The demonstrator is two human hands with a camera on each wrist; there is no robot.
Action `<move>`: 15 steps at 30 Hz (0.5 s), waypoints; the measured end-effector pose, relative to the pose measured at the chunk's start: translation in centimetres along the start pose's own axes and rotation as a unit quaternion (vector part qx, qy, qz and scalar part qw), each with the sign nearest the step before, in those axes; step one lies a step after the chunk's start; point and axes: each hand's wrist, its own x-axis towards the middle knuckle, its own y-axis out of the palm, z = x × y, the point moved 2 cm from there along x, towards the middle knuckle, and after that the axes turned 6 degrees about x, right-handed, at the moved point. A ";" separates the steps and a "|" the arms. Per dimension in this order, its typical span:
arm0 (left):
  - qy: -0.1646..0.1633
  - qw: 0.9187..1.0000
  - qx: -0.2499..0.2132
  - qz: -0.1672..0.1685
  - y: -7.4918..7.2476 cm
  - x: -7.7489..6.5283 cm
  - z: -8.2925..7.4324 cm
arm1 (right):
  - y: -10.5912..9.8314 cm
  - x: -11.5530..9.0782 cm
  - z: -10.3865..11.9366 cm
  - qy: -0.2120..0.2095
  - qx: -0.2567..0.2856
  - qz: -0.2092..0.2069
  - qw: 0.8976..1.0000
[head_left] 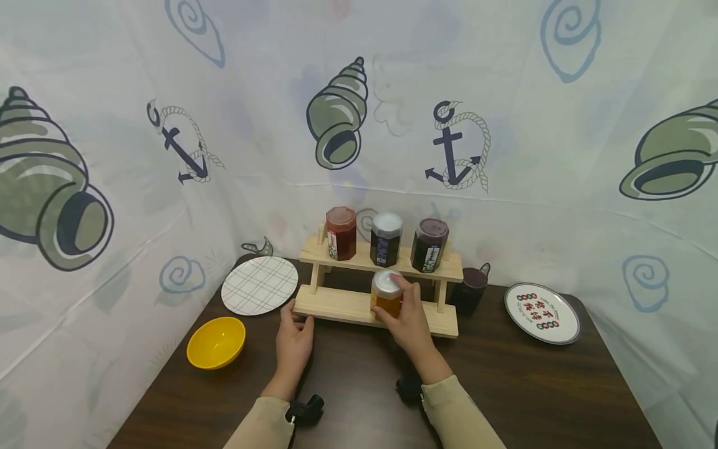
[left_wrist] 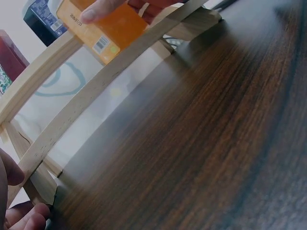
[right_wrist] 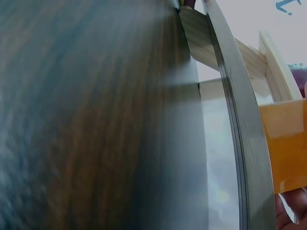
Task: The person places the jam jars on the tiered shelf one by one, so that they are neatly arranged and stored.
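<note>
A two-tier wooden shelf point(head_left: 336, 304) stands on the dark table. My right hand point(head_left: 414, 327) grips a jar of orange contents with a silvery lid point(head_left: 386, 303), upright at the lower tier. From the left wrist view, the thumb lies against the front of this orange jar point(left_wrist: 108, 40), whose barcode faces out. My left hand point(head_left: 294, 343) pinches the lower tier's left end, with thumb and fingers on either side of the wood. On the upper tier are a red jar point(head_left: 341, 234), a dark jar with a white lid point(head_left: 386, 240) and a dark purple jar point(head_left: 429, 245).
Another dark jar point(head_left: 470, 290) stands on the table by the shelf's right end. A checked white plate point(head_left: 260, 285) and a yellow bowl point(head_left: 216, 343) are on the left. A plate with red lettering point(head_left: 541, 313) is on the right. Patterned curtains point(head_left: 252, 156) close in the table's back and sides.
</note>
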 end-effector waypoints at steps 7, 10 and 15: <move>-0.002 1.000 0.002 -0.003 -0.1 0.1 0.0 | 0.2 0.1 0.3 -0.004 -0.003 0.011 1.000; -0.004 1.000 0.003 -0.002 0.0 0.1 -0.1 | 0.1 0.2 0.0 -0.002 0.011 0.031 0.999; -0.003 1.000 0.002 -0.001 0.1 0.0 0.0 | -0.1 0.1 -0.4 0.001 0.059 0.067 0.996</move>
